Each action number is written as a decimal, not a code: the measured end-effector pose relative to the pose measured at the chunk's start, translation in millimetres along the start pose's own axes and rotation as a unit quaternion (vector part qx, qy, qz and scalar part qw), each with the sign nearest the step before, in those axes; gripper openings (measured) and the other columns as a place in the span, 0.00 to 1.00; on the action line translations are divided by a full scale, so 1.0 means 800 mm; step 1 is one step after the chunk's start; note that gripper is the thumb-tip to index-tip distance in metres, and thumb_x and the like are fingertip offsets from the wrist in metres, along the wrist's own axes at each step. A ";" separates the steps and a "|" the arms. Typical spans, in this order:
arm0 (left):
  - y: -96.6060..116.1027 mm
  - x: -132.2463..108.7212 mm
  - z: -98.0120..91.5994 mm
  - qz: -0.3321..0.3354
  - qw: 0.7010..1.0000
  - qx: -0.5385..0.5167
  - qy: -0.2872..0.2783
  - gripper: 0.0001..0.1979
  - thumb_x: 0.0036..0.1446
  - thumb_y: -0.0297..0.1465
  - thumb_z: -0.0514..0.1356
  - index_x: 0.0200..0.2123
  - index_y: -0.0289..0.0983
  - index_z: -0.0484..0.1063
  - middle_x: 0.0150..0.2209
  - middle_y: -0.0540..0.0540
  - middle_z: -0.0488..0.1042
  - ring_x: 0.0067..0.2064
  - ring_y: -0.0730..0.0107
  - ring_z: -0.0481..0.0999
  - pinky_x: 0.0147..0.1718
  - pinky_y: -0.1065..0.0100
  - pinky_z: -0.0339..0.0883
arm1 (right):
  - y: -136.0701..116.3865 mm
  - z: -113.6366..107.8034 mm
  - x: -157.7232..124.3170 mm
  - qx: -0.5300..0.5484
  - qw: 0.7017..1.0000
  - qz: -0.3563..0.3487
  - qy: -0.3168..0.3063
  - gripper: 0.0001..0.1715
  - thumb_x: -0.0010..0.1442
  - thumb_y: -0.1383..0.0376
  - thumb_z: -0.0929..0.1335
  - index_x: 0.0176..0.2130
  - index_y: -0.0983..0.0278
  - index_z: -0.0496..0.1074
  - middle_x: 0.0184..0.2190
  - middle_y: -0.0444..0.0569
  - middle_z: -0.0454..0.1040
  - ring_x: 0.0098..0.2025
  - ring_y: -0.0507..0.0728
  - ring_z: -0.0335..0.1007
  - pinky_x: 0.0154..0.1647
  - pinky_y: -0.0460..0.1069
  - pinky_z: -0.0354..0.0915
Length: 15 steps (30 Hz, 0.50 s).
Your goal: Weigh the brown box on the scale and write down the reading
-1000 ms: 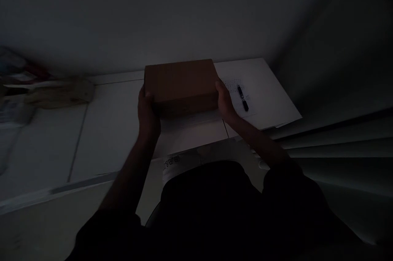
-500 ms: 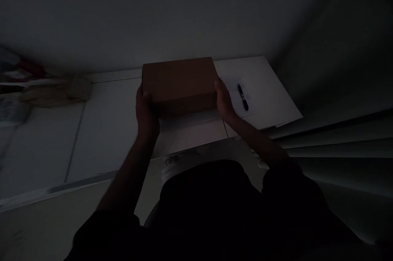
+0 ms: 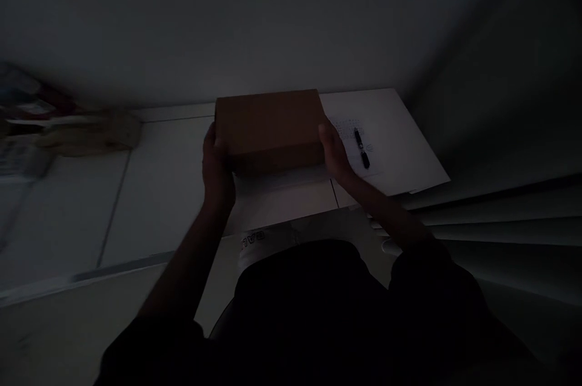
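The scene is very dark. A closed brown cardboard box (image 3: 269, 125) rests on a white table (image 3: 163, 186) by the wall. My left hand (image 3: 217, 169) grips the box's left end, fingers wrapped on its side. My right hand (image 3: 334, 153) clasps the right end the same way. Both arms reach forward from my dark-clothed body at the bottom of the view.
A black marker (image 3: 362, 148) lies on a printed white sheet (image 3: 391, 143) just right of the box. Blurred clutter, with something tan (image 3: 91, 134) and red, sits at the far left of the table. Slatted blinds (image 3: 500, 216) run along the right.
The box and both hands stay almost where they were. The view shifted a little, so everything sits slightly lower and to the right.
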<state>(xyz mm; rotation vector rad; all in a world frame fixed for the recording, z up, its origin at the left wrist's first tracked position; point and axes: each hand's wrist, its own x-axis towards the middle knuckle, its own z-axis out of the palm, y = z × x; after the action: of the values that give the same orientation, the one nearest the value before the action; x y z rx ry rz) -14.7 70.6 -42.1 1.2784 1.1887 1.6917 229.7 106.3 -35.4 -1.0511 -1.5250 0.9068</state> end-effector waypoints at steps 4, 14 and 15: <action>0.000 -0.001 -0.013 0.012 0.998 0.055 0.028 0.41 0.64 0.50 0.59 0.68 0.29 0.52 0.68 0.35 0.55 0.69 0.55 0.57 0.68 0.51 0.50 | -0.001 -0.010 -0.003 -0.050 0.998 -0.004 0.028 0.50 0.65 0.33 0.56 0.70 0.62 0.51 0.69 0.57 0.50 0.71 0.63 0.47 0.70 0.61 0.51; 0.067 -0.014 -0.006 0.380 0.920 0.093 0.012 0.18 0.68 0.39 0.56 0.57 0.39 0.67 0.47 0.43 0.74 0.47 0.62 0.76 0.45 0.58 0.69 | -0.094 -0.023 -0.013 -0.071 0.954 -0.290 0.009 0.27 0.76 0.55 0.50 0.66 0.58 0.61 0.63 0.50 0.64 0.67 0.59 0.57 0.69 0.58 0.55; 0.074 -0.018 -0.004 0.375 0.922 0.094 -0.030 0.15 0.68 0.38 0.55 0.55 0.40 0.69 0.43 0.43 0.74 0.43 0.62 0.76 0.41 0.59 0.69 | -0.101 -0.021 -0.016 -0.061 0.956 -0.285 -0.029 0.26 0.76 0.57 0.51 0.65 0.59 0.62 0.62 0.50 0.65 0.66 0.58 0.59 0.68 0.57 0.57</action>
<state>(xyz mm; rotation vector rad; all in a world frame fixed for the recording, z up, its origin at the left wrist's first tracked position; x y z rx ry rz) -13.8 36.9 8.6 2.0758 0.8820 2.0608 233.6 68.0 38.7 -0.6089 -1.8175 0.4454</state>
